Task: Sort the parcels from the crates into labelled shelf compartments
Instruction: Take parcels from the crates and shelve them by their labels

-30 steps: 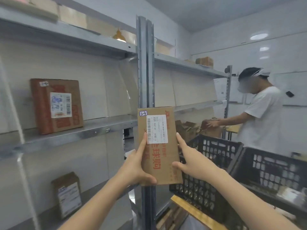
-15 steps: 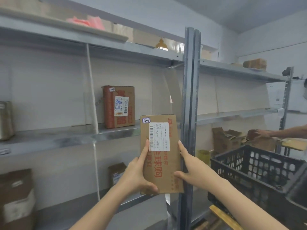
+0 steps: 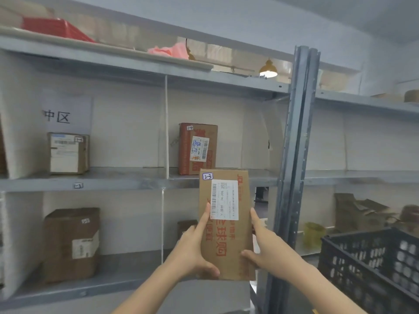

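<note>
I hold a brown cardboard parcel (image 3: pixel 226 234) upright in front of the grey shelf unit (image 3: pixel 127 181). It carries a white shipping label and a small tag reading 2-3. My left hand (image 3: pixel 195 252) grips its left edge, thumb under the bottom. My right hand (image 3: pixel 263 243) grips its right edge, thumb on the front. The middle shelf edge bears a small 1-3 tag (image 3: pixel 78 185). Behind the parcel stands a red-printed box tagged 1-4 (image 3: pixel 197 148).
A taped box (image 3: pixel 68 152) stands under a paper sign on the middle shelf at left. A larger brown box (image 3: pixel 70 243) sits on the lower shelf. A grey upright post (image 3: pixel 292 166) divides the bays. A black plastic crate (image 3: pixel 371 268) is at lower right.
My view has swung left along the shelves, bringing the left compartments and paper sign into sight. The crate and post slid right. Both hands keep the same hold on the parcel.
</note>
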Tool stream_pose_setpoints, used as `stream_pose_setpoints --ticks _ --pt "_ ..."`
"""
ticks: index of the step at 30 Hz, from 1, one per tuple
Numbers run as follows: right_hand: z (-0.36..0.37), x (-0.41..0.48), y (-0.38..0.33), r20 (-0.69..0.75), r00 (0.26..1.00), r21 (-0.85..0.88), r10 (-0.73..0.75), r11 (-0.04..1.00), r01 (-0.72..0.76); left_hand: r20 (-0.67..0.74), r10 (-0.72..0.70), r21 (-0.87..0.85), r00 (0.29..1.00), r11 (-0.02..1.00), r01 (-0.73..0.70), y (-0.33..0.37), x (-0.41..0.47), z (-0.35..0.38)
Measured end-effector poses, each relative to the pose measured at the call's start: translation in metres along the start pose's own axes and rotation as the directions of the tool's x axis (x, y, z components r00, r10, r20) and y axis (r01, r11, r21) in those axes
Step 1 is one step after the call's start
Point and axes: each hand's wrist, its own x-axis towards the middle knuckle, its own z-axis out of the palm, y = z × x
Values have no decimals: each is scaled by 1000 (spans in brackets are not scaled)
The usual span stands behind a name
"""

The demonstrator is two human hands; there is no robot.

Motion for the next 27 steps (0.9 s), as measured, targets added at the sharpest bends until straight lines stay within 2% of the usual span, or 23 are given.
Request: stream_pose_setpoints --ticks 11,21,27 --pt "19 1 -23 41 991 34 -124 992 122 -109 -98 100 989 989 109 -1 -50 -20" --pt "31 -5 -57 86 974 62 -209 977 204 -180 -168 105 969 977 188 -18 -82 -39" --pt "45 1 -101 104 961 87 -255 965 247 -211 -214 99 954 966 239 -40 -105 -69"
